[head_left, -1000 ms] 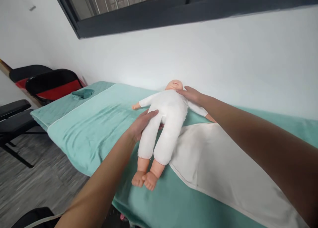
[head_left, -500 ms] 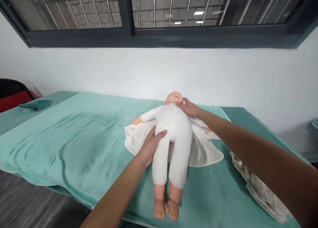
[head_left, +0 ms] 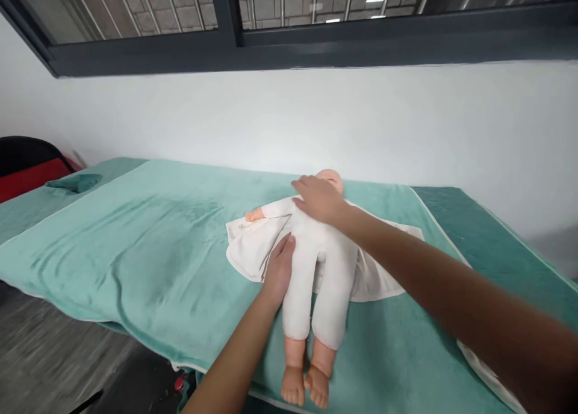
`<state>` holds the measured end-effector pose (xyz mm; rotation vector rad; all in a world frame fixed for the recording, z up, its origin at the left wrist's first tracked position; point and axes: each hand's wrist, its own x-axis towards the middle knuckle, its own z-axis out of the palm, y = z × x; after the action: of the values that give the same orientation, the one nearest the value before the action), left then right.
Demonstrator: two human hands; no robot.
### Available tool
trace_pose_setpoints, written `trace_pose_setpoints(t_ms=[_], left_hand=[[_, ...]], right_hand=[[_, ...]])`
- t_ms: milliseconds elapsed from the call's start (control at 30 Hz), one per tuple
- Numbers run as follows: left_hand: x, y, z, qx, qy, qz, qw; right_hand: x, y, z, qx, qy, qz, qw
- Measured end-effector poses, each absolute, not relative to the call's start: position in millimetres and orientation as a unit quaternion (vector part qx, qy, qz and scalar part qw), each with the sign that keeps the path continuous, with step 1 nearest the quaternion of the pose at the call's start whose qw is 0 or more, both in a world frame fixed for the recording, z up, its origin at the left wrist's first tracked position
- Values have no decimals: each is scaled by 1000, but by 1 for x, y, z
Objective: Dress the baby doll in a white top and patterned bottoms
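A baby doll with a white cloth body and bare feet lies on its back, its head toward the wall. Beneath it a small white garment is spread out. My left hand grips the doll's side at the hip, its fingers partly hidden under the body. Across the upper chest and shoulder reaches my right hand, fingers stretched out and thumb apart, covering part of the doll's head. One doll arm points left over the garment; my right forearm hides the other.
A green blanket covers the bed, wrinkled on the left. Whitish cloth lies at the lower right, mostly behind my right forearm. A white wall and dark window frame stand behind. A red and black item is at far left.
My right hand has moved left from beside the doll's neck to across its upper chest. My left thumb has come off the hip's front to its side. The view has shifted slightly.
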<state>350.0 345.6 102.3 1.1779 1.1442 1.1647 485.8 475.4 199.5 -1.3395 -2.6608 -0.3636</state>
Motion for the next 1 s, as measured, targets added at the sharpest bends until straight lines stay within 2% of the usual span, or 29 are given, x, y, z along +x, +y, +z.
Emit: trace_pose_setpoints(t_ms=[67,200,400,467,600,667,800,1000], left_hand=[[351,345,102,472,508,526,492],[352,344,96,474,523,546,451],[354,354,93,531,545,500,413],[351,368,93,605,557,450,348],[334,409,90,693,634,328,100],[321,428,87,679,674,287,55],[294,449,82,624,709,310,108],[274,451,77,555,652,461,234]], right_hand=[[447,477,187,-403,-910,-100,17],[398,486,159,-422,-903,-54,-51],[421,489,166,-431,-900,-68,-2],[440,485,174,-436,-897,-70,28],[467,479,181,-451,-888,-61,62],[472,477,179,-446,-890,-59,68],[469,477,175,-434,-897,-57,55],[462,476,169,-433,-899,-66,6]])
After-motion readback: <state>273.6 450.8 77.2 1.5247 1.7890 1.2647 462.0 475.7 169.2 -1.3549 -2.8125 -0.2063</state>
